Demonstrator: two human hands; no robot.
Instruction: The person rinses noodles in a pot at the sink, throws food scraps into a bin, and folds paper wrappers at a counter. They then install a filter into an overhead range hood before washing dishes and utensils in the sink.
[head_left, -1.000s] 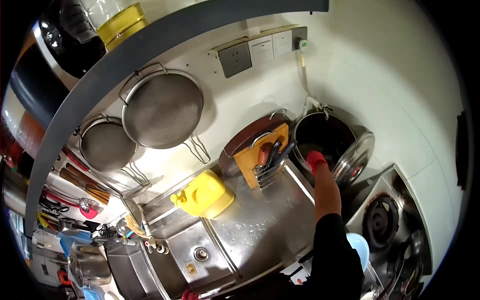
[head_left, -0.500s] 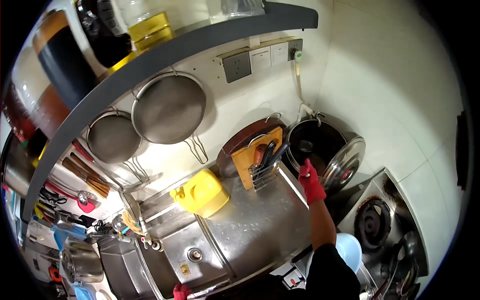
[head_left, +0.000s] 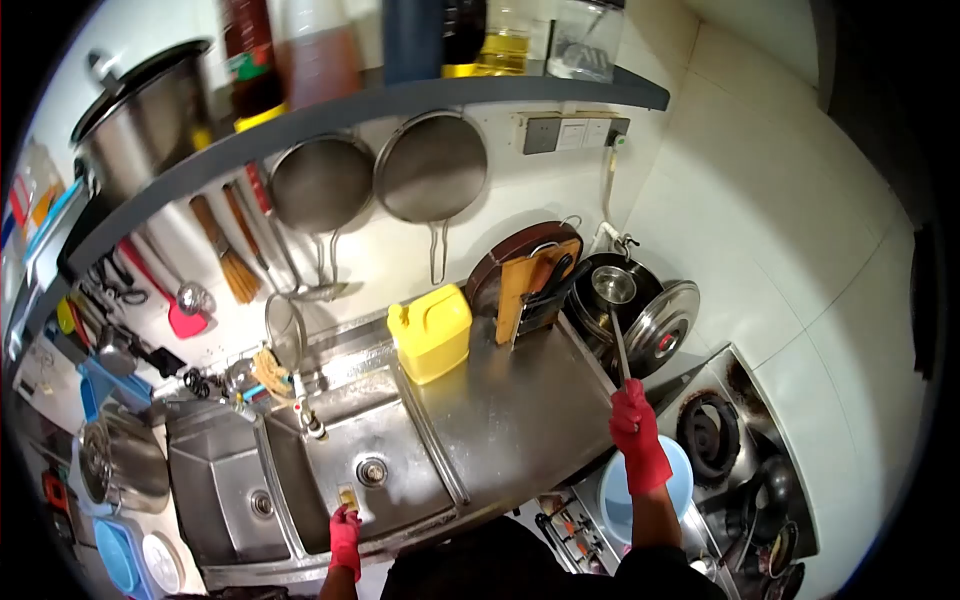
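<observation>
My right hand (head_left: pixel 637 425), in a red rubber glove, is closed around the long handle of a ladle (head_left: pixel 614 287). The ladle's round metal bowl is up at the mouth of a tall dark pot (head_left: pixel 586 312) in the corner. Its steel lid (head_left: pixel 668 325) leans against the pot's right side. My left hand (head_left: pixel 345 535), gloved in red too, is at the front edge of the steel sink (head_left: pixel 415 440). Its fingers look curled, close to a small yellowish patch (head_left: pixel 347 497) in the basin; what they hold, if anything, I cannot tell.
A yellow jug (head_left: pixel 432 335) stands on the steel counter (head_left: pixel 520 415). Wooden cutting boards (head_left: pixel 515 290) and a knife rack (head_left: pixel 545 305) are beside the pot. A light blue basin (head_left: pixel 675 480) and a black burner (head_left: pixel 708 437) lie right. Strainers (head_left: pixel 430 168) hang under a shelf (head_left: pixel 400 95).
My right hand has drawn back from the pot toward me, and the ladle bowl has come up to its mouth. More of my left hand shows at the sink. The view has shifted.
</observation>
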